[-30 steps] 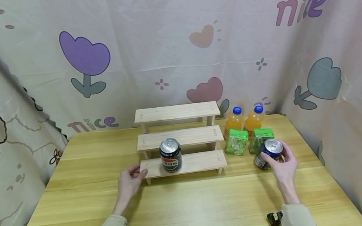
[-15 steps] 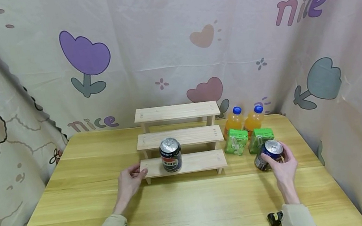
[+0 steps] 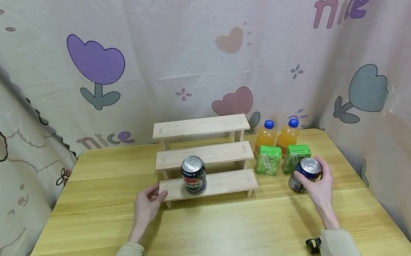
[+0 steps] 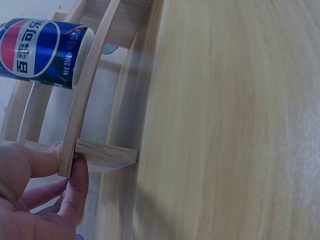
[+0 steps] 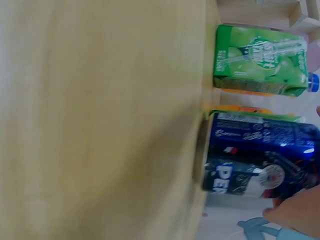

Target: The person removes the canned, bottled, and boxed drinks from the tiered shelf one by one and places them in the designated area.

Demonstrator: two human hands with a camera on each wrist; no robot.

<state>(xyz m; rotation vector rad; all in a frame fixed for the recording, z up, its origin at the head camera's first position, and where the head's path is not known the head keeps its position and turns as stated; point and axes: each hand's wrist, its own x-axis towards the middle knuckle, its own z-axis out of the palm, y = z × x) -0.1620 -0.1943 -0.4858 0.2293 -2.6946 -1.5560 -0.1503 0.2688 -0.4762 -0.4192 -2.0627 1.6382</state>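
Observation:
A three-tier wooden display shelf (image 3: 223,183) stands at the middle of the table. Its lowest board has a dark blue Pepsi can (image 3: 194,176) upright on it, left of centre. My left hand (image 3: 148,207) pinches that board's left end; in the left wrist view the thumb lies on one face of the board (image 4: 90,95) and fingers on the other. At the right, my right hand (image 3: 321,188) holds a second Pepsi can (image 5: 255,155) between thumb and fingers, low over or on the table; I cannot tell whether it touches. Most of that hand is outside the right wrist view.
Two green juice cartons (image 3: 268,160) stand right of the shelf, just behind the held can. Behind them are two orange drink bottles (image 3: 265,137) with blue caps. A patterned curtain (image 3: 176,51) hangs along the back and sides of the wooden table (image 3: 224,242).
My right hand has shifted slightly left around the can, its fingers settling a little differently. The held can stays almost in place. My left hand and the shelf have not moved.

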